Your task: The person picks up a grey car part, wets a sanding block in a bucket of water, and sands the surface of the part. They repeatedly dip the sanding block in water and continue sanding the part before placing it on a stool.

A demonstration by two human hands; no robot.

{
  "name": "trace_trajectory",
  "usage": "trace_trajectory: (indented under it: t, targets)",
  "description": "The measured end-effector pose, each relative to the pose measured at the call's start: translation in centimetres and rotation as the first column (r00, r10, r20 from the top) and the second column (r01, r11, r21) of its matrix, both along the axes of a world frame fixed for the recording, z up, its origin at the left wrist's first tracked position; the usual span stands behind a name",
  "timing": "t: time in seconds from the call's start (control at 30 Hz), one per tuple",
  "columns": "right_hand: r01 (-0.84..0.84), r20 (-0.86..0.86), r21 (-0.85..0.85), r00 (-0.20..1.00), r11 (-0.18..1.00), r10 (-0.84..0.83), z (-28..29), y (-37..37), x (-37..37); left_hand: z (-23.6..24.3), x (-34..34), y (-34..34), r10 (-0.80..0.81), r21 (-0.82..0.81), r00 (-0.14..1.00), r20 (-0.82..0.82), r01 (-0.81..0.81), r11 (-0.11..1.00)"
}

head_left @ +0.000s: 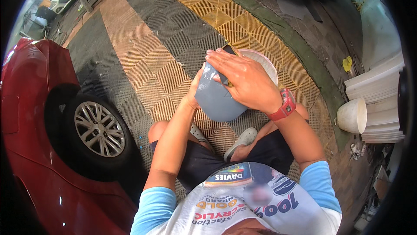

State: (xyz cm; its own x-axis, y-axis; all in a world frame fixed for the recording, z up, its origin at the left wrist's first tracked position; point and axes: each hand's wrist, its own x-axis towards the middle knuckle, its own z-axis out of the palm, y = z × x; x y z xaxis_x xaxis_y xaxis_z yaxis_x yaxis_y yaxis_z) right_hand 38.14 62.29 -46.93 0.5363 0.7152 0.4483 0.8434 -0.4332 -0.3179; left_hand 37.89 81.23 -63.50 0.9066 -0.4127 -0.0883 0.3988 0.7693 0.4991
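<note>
A smooth blue-grey panel point(219, 101) with a rounded lower edge is held up in front of me, glossy and wet-looking at its upper left. My left hand point(195, 88) grips its left edge, most of the fingers hidden behind it. Across the upper part lies my right hand point(241, 76), fingers together, pressing a dark flat pad point(228, 50) with a tan edge against the surface. The pad resembles a sanding block, but the palm covers much of it. Just behind the panel stands a round white bucket point(268, 65) with a pinkish rim, partly hidden by my right hand.
A red car body point(34, 104) with a silver-spoked wheel point(100, 129) is close on my left. Patterned grating tiles point(143, 61) cover the floor. To the right are a white pot point(352, 116), ribbed white panels point(378, 100) and a green floor strip point(304, 57).
</note>
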Motion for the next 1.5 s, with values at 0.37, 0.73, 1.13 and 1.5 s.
trace_trajectory:
  t: [0.37, 0.73, 1.13, 1.5]
  targets:
    - [-0.308, 0.072, -0.171, 0.944, 0.936, 0.323, -1.2, 1.5, -3.3, 2.4, -0.2, -0.4, 0.051, 0.092, 0.997, 0.056, -0.056, 0.994]
    - [0.138, -0.426, 0.288, 0.905, 0.948, -0.003, 2.8, -5.0, 5.1, 1.1, 0.2, 0.8, 0.162, 0.072, 0.986, 0.046, -0.165, 0.984]
    - [0.061, -0.012, 0.042, 0.998, 0.997, -0.061, -0.2, -5.5, -3.4, 0.6, 0.9, 1.0, 0.166, -0.146, 0.983, 0.076, -0.154, 0.977]
    - [0.187, 0.054, -0.054, 0.981, 0.981, -0.184, -5.6, -0.4, -6.9, 1.5, 0.8, 0.4, 0.391, -0.186, 0.917, 0.078, -0.372, 0.909]
